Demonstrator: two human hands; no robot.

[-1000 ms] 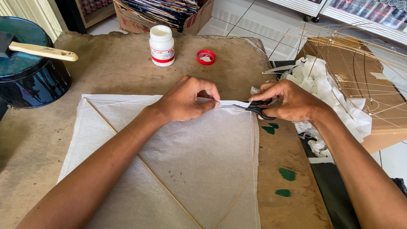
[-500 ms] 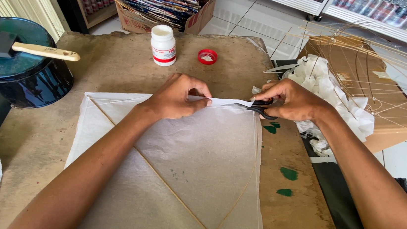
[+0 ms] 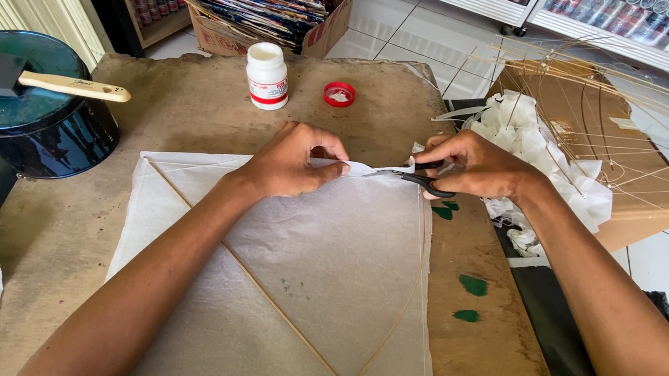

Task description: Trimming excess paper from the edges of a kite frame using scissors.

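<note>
We pinch the paper (image 3: 289,233) edge taut with left hand (image 3: 292,163) so right hand (image 3: 479,168), gripping scissors (image 3: 413,175), cuts clean

The brown bench (image 3: 195,109) carries a white paper kite (image 3: 326,277) with thin crossed sticks. Beyond the kite stand a white bottle (image 3: 267,75) and, just right of it, a red cap (image 3: 339,94). Right of the kite, green paint spots (image 3: 472,285) mark the bench.
</note>
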